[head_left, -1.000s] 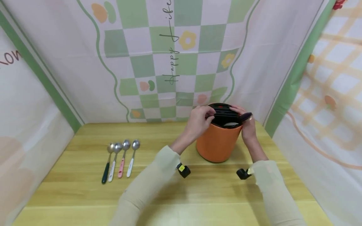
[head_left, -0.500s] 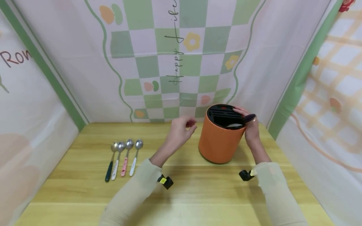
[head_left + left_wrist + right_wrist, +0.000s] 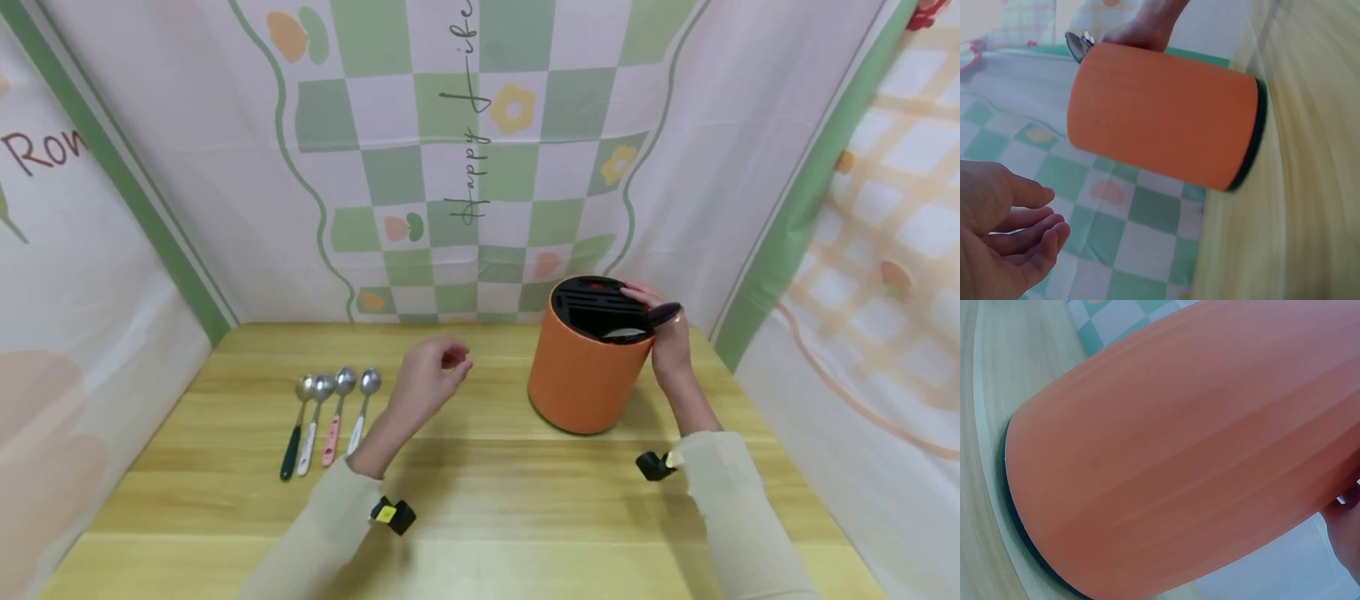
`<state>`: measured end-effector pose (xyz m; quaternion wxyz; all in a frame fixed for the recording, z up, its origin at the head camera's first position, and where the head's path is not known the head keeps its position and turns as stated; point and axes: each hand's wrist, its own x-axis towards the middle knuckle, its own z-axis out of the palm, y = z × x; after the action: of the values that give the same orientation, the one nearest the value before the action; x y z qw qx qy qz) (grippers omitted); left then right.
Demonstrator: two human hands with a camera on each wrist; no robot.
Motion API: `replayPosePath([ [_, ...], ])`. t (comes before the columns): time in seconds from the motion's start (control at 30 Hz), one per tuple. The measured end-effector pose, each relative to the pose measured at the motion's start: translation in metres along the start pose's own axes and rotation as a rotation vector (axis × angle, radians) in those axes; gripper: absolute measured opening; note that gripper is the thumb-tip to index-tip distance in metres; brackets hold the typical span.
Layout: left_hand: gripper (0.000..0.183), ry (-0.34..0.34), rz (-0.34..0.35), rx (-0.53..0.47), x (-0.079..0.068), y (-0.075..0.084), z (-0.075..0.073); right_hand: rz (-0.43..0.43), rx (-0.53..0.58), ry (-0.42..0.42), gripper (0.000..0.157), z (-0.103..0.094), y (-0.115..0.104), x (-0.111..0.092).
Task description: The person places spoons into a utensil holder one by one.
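Note:
An orange cylindrical utensil holder [image 3: 585, 383] with a black slotted top stands on the right of the table. My right hand [image 3: 670, 343] grips its right side, fingertips over the rim. Beside that hand, a dark oval end of a utensil [image 3: 663, 314] pokes out over the rim; the rest of it is hidden. A pale curved thing [image 3: 624, 333] shows within the opening. My left hand [image 3: 427, 375] hovers left of the holder, fingers loosely curled around nothing. Several metal spoons lie side by side at the left, among them a pink-handled spoon [image 3: 332, 433] and a dark-green-handled one [image 3: 289, 452].
The wooden table [image 3: 495, 517] ends at a checkered cloth backdrop [image 3: 450, 183] close behind the holder. Printed cloth walls also enclose the left and right sides. A small black wrist camera [image 3: 395, 515] sits on each sleeve.
My left hand has come away from the top of the holder and travelled left toward the spoons, with nothing in it. My right hand stays on the holder.

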<state>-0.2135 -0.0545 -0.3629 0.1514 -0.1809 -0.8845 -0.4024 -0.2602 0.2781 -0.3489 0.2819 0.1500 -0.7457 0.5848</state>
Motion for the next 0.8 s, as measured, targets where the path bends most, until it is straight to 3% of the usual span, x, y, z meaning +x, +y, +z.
replayPosePath([
  [0.5, 0.022, -0.023, -0.159, 0.099, -0.041, -0.05, -0.02, 0.005, -0.01, -0.003, 0.045, -0.001, -0.001, -0.001],
  [0.8, 0.021, -0.001, -0.183, 0.137, -0.058, -0.076, -0.027, -0.009, -0.042, -0.014, 0.043, -0.001, -0.005, -0.001],
])
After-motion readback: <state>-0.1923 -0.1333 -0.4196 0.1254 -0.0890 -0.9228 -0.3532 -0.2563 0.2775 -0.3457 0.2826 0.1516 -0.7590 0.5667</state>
